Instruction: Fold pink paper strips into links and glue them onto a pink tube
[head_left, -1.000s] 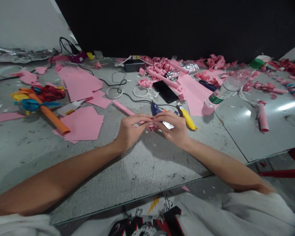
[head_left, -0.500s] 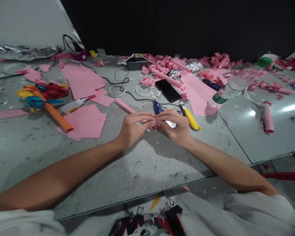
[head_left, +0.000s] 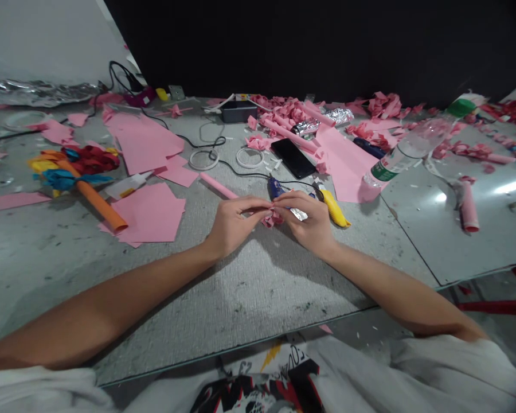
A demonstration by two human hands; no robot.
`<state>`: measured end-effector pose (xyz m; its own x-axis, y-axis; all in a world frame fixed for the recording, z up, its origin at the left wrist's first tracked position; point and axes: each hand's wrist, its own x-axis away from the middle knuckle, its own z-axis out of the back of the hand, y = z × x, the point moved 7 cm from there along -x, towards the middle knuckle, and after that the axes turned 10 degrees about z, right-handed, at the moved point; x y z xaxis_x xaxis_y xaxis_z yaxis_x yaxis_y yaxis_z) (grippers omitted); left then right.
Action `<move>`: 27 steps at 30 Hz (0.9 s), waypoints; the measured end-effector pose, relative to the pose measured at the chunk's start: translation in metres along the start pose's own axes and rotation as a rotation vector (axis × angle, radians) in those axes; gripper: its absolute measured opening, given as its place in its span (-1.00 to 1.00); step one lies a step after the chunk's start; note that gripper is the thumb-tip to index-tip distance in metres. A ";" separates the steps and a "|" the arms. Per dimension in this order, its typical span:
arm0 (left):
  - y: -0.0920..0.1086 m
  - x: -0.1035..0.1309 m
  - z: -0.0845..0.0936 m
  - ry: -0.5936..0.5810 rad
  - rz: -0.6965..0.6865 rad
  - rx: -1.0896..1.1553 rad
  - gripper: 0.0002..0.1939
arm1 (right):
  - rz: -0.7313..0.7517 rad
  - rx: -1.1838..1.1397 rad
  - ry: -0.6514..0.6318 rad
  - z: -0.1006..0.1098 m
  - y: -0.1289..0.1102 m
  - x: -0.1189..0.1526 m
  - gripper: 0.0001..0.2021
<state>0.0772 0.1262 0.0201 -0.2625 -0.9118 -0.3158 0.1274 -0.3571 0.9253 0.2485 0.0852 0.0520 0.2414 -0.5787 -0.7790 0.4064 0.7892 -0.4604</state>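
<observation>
My left hand [head_left: 234, 223] and my right hand [head_left: 308, 222] meet over the table, thumbs and fingertips pinched together on a small crumpled pink paper piece [head_left: 272, 219]. Most of that piece is hidden behind the fingers. A rolled pink paper tube [head_left: 217, 185] lies just behind my left hand, its near end covered by the hand. Directly behind my right hand is a blue glue gun [head_left: 276, 187], partly hidden. To the right of that hand lies a yellow-handled tool [head_left: 336, 209].
Pink paper sheets [head_left: 150, 215] and an orange paper tube with coloured paper [head_left: 98, 201] lie at left. Behind my hands are a black phone [head_left: 293, 158], white rings [head_left: 249, 157] and a black cable [head_left: 236, 172]. A plastic bottle [head_left: 391, 166] stands tilted in view at right.
My hands stay almost in place. The fingers shift slightly, and a little more of the crumpled pink paper shows below them.
</observation>
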 end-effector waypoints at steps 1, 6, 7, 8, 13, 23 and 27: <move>0.000 0.000 0.000 0.000 -0.005 -0.001 -0.90 | -0.008 -0.003 0.001 0.000 0.001 0.000 -0.85; 0.002 -0.001 0.001 -0.001 -0.060 0.026 -0.90 | -0.016 -0.009 -0.012 0.000 0.001 0.000 -0.83; 0.002 -0.002 0.001 -0.001 -0.068 0.024 -0.90 | -0.009 -0.007 -0.012 0.000 0.001 0.000 -0.83; 0.002 -0.002 0.001 0.000 -0.075 0.017 -0.90 | -0.001 -0.004 -0.011 0.000 0.001 0.000 -0.83; 0.007 -0.002 0.003 0.004 -0.128 -0.007 -0.92 | 0.011 0.004 -0.025 0.000 0.000 0.000 -0.84; 0.009 0.001 0.004 0.021 -0.160 -0.015 -0.91 | -0.018 -0.032 -0.024 -0.001 0.001 0.002 -0.85; 0.007 0.000 0.003 0.002 -0.165 0.011 -0.91 | 0.018 -0.036 -0.015 -0.001 -0.002 0.002 -0.84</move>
<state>0.0747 0.1239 0.0275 -0.2773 -0.8414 -0.4637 0.0719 -0.4995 0.8633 0.2473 0.0829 0.0504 0.2616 -0.5670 -0.7811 0.3699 0.8064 -0.4614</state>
